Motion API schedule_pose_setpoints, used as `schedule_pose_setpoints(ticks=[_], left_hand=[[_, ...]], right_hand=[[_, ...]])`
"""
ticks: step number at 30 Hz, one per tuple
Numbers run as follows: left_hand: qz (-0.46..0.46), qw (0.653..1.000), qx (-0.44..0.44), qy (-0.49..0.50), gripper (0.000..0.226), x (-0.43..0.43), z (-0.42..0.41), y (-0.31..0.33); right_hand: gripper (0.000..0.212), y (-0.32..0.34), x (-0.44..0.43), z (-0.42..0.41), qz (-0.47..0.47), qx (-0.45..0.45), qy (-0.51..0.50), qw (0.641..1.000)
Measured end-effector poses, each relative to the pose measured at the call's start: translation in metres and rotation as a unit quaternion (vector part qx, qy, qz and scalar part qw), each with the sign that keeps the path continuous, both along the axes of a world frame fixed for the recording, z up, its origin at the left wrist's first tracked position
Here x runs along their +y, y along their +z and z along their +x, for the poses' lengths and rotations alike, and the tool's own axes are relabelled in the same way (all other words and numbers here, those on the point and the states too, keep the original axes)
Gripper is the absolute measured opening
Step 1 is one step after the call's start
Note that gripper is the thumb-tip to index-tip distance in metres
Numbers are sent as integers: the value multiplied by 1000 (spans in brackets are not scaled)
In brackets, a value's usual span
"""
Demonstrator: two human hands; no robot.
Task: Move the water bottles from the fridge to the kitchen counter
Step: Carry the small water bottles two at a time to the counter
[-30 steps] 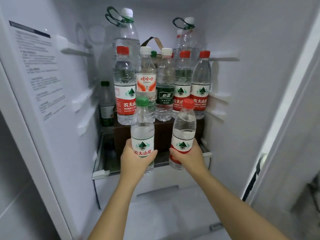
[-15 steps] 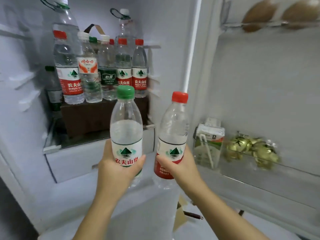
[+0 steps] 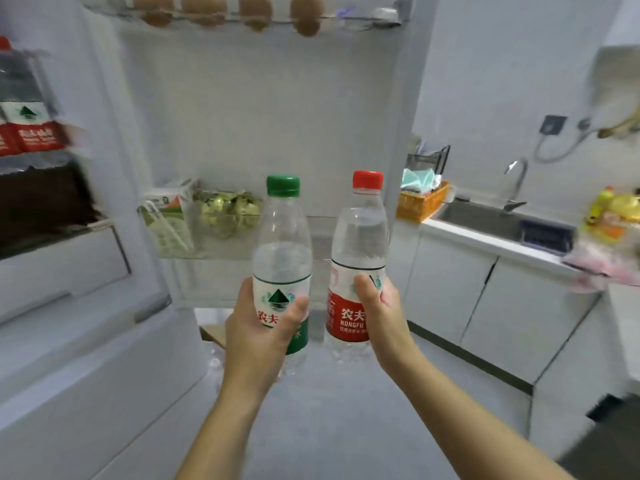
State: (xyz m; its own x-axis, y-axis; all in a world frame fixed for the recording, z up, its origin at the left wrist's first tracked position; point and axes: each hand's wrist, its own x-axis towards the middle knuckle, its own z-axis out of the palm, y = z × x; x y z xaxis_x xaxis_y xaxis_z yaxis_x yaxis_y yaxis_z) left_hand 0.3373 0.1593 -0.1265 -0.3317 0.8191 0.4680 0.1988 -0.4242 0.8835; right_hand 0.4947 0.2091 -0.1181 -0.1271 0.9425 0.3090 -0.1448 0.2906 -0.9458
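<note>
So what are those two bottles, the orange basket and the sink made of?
The green-capped bottle and the red-capped bottle are probably thin clear plastic: see-through walls, glossy printed labels. The orange basket is perhaps openwork plastic or wicker; it is too blurred to tell. The sink is likely stainless steel: grey with a dull sheen.

A single wide-angle view, worn on the head, looks forward and down. It faces the inner side of the open fridge door (image 3: 263, 116) from close by; the left hand (image 3: 258, 327) and right hand (image 3: 384, 313) sit mid-frame, near the lens. Fridge shelves (image 3: 69, 233) clip the left edge, and the table (image 3: 467, 233) lies farther off at right.
</note>
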Motion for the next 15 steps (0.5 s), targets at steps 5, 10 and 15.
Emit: schedule_pose_setpoints(ticks=[5, 10, 15], left_hand=[[-7, 993, -19, -113, 45, 19, 87, 4], [-23, 976, -35, -215, 74, 49, 162, 2], [-43, 952, -26, -301, 77, 92, 238, -11]], right_hand=[[92, -2, -13, 88, -12, -9, -96, 995], [98, -9, -15, 164, -36, -14, -187, 982], [100, -18, 0, 235, -48, -8, -267, 962]])
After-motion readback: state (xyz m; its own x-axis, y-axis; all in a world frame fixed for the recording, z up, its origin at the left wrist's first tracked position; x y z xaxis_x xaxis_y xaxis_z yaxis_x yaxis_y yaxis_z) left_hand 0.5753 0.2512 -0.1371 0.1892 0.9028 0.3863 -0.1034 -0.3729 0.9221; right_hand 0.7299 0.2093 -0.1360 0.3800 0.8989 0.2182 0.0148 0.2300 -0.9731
